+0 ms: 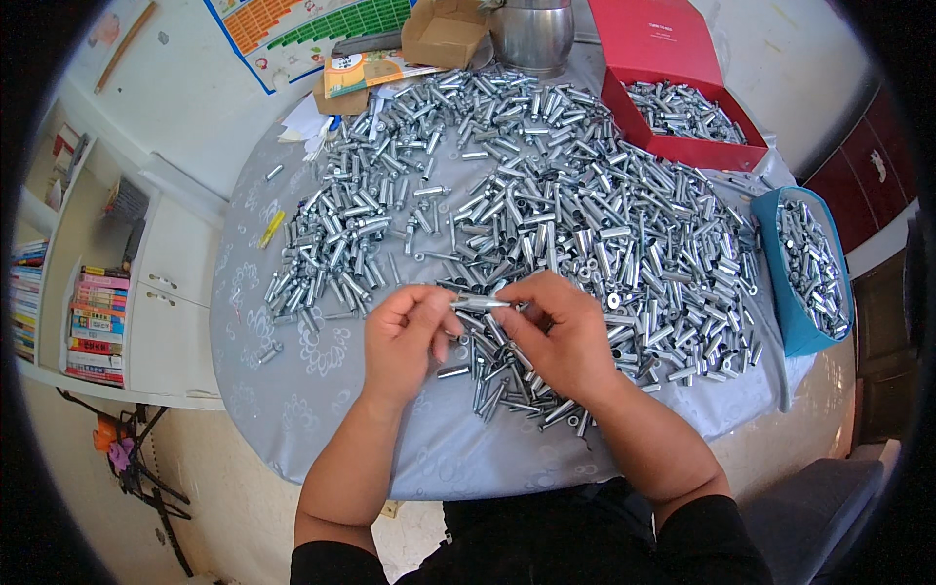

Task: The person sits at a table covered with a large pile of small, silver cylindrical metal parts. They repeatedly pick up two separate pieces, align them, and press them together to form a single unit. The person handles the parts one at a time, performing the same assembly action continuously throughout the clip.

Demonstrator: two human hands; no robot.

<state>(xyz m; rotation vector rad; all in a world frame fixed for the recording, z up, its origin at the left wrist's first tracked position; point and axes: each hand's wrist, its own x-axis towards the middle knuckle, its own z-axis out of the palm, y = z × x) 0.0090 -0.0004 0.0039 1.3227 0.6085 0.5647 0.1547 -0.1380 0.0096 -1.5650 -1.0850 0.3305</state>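
Observation:
Between my hands is a shiny metal expansion bolt (480, 303), lying nearly level above the near edge of a big pile. My left hand (411, 331) is closed, thumb and fingers pinching the bolt's left end. On the other end, the thumb and forefinger of my right hand (554, 327) are closed too. Fingertips cover both ends of the bolt. Beneath and beyond lies a heap of loose metal sleeves, bolts and washers (624, 249). Another heap of bolts (336, 229), many of them seemingly assembled, spreads to the left.
A grey patterned cloth (292, 409) covers the round table. At the back right stands an open red box (682, 146) of metal parts; a blue bin (792, 336) with more is at the right edge. A yellow tool (272, 228) lies left; a metal pot (531, 37) stands behind.

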